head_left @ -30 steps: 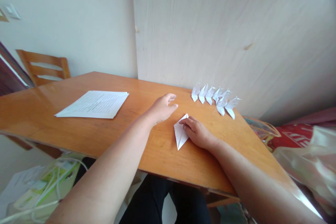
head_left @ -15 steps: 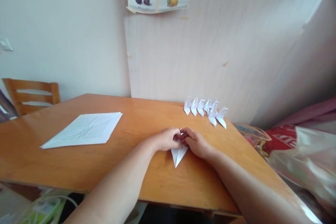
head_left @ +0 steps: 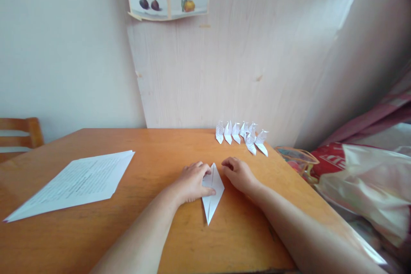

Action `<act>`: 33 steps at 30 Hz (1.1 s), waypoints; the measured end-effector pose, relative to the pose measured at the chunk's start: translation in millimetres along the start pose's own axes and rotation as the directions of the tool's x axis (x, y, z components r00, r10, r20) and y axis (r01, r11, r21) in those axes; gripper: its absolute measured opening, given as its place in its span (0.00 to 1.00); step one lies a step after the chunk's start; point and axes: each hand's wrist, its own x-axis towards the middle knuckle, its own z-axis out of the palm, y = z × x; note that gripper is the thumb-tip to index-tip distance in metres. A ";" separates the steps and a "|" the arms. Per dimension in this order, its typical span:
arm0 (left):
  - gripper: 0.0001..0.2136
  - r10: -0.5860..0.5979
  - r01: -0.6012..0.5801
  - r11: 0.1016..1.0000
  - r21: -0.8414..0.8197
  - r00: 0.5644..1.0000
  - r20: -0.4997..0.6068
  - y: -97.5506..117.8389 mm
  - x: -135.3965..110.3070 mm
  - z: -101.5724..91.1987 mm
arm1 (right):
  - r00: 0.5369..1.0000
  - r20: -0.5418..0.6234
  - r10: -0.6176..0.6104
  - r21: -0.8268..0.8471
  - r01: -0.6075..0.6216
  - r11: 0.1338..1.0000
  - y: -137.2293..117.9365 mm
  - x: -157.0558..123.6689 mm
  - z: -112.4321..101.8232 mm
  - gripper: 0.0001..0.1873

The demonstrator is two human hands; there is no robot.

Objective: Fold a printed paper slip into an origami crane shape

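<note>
Between the front and back edges of the orange-brown wooden table lies a white, diamond-shaped folded paper. The left hand rests on it, thumb and fingers apart; the right hand, just beside, curls, its closure unclear.

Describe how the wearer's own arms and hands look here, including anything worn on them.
The left forearm and right forearm are bare, with no sleeve or cable visible. The left hand and right hand are ungloved. No watch or bracelet shows; rings cannot be ruled out, since parts are hidden.
</note>
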 end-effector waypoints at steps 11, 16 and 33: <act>0.25 -0.127 0.127 0.987 0.100 0.992 -0.007 -2.9 0.2 0.0 | 0.993 0.115 0.018 -0.325 0.020 0.945 -26.1 -13.2 4.4 0.08; 0.24 -0.141 0.143 0.987 0.070 0.990 -0.020 2.0 -0.8 -0.1 | 0.994 0.101 0.041 -0.264 -0.013 0.964 -24.8 -10.0 6.0 0.06; 0.47 -0.154 0.115 0.821 -0.559 0.988 -0.022 7.9 0.1 13.0 | 0.963 0.205 0.176 0.657 -0.268 0.705 -27.0 -11.0 2.8 0.18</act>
